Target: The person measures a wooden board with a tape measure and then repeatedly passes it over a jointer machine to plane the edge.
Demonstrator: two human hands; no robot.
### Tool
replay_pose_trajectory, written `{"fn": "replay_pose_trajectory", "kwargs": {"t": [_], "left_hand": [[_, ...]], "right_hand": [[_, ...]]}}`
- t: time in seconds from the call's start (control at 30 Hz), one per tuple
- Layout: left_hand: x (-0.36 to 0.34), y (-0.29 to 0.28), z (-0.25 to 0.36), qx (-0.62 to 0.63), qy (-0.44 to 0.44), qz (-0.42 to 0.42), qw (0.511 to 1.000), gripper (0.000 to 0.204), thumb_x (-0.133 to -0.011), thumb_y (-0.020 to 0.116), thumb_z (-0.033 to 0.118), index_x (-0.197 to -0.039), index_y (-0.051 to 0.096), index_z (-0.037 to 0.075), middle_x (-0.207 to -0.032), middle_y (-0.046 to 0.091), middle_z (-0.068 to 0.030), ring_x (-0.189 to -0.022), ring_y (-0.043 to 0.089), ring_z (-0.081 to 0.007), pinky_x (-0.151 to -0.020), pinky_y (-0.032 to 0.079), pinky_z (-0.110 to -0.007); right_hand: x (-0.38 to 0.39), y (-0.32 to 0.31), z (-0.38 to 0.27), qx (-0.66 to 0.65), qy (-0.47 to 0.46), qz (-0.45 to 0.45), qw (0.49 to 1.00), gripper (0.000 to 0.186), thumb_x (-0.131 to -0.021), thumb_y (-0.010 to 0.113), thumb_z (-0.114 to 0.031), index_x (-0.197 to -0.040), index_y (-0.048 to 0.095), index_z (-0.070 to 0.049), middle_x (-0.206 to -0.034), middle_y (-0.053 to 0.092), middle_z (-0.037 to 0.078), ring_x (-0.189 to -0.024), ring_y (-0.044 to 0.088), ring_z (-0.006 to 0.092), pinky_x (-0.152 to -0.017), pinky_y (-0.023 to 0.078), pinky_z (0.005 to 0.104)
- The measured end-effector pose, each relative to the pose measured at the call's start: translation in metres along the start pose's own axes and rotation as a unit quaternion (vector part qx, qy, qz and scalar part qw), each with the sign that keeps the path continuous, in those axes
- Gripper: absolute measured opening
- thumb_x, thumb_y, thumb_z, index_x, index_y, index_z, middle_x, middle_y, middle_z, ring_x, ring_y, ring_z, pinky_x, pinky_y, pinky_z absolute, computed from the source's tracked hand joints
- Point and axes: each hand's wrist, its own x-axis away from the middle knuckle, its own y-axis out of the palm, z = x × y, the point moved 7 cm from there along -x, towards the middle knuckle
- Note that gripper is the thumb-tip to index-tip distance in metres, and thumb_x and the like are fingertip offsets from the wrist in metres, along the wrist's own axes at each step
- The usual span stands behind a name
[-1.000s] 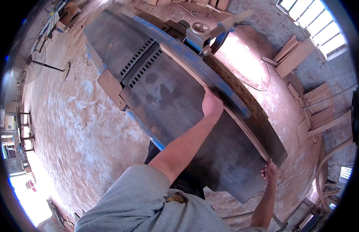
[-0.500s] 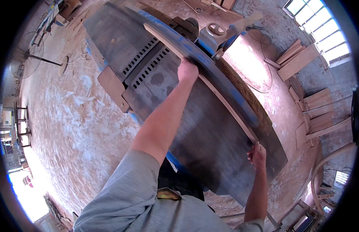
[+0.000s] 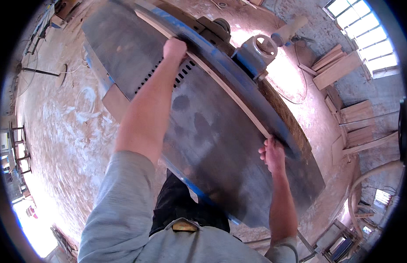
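A long, thin wooden strip lies on the dark metal bed of a jointer, along its blue-edged fence. My left hand is closed on the strip toward its far end, just past the rows of dark slots in the bed. At the near end my right hand grips the strip, thumb on top and fingers curled. What the left fingertips do on the fence side is hidden.
Behind the fence stands a round handwheel on a blue housing. Wooden boards lean by the wall under the barred window. A thick hose curves at the right. Dust and shavings cover the floor.
Both hands have moved up and to the left along the fence, and the wooden strip has slid with them. The left hand has passed over the slotted part of the bed.
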Motion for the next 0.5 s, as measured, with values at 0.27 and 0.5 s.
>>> {"fn": "replay_pose_trajectory", "kwargs": {"t": [0.27,0.5], "left_hand": [[-0.078,-0.065,-0.007,0.066,-0.039,-0.014,0.997,0.024,-0.081,0.047,0.012,-0.083,0.068,0.0,-0.069,0.067,-0.014,-0.064,0.068,-0.0247,-0.06,0.053,-0.039],[-0.137,-0.083,-0.038,0.242,-0.091,-0.034,0.966,0.023,-0.083,0.044,0.013,-0.083,0.063,0.0,-0.066,0.064,-0.0126,-0.053,0.063,-0.0221,-0.043,0.043,-0.037]], "right_hand": [[-0.02,0.091,-0.082,0.042,0.027,-0.02,0.999,0.039,-0.101,0.039,-0.039,-0.084,0.049,-0.005,-0.07,0.054,0.004,-0.05,0.053,0.0124,-0.041,0.037,0.0273],[-0.07,0.183,-0.14,0.069,-0.186,-0.035,0.98,0.042,-0.1,0.039,-0.044,-0.083,0.05,-0.006,-0.06,0.057,0.005,-0.041,0.048,0.0108,-0.035,0.031,0.0265]]}}
